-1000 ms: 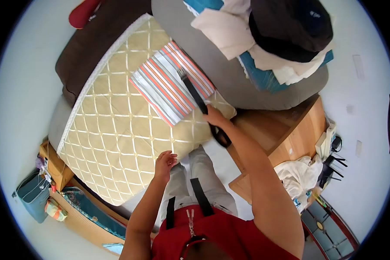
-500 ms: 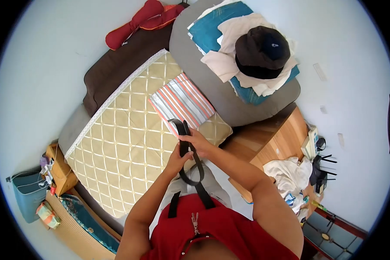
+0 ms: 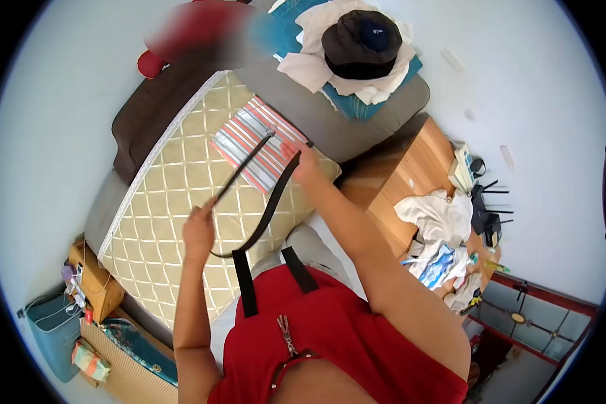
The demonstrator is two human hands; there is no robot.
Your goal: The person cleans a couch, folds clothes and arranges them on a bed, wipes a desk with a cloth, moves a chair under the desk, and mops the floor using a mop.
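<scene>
Several folds of handling showed in one black belt (image 3: 276, 196), held up over the bed. At 8 o'clock the left hand (image 3: 198, 236) had its grip clamped round the strap, below the metal buckle (image 3: 271, 132), which pointed towards 11. Under it spread a tan quilted cover (image 3: 148, 269), padded, with a raised white lattice. At 11 o'clock a folded striped cloth (image 3: 239, 145) lay flat and thin. The belt looked light, smooth and springy, bending in a broad curve below; the buckle was likely its heaviest part, and the flat strap beside it a sound place to hold. Near 12, the right hand (image 3: 301, 161) met the strap's other length; blur hid whether its grip was closed. At 1 o'clock sat a soft dark hat (image 3: 363, 44); towards 2, a smooth wood-grained counter (image 3: 421, 161).
</scene>
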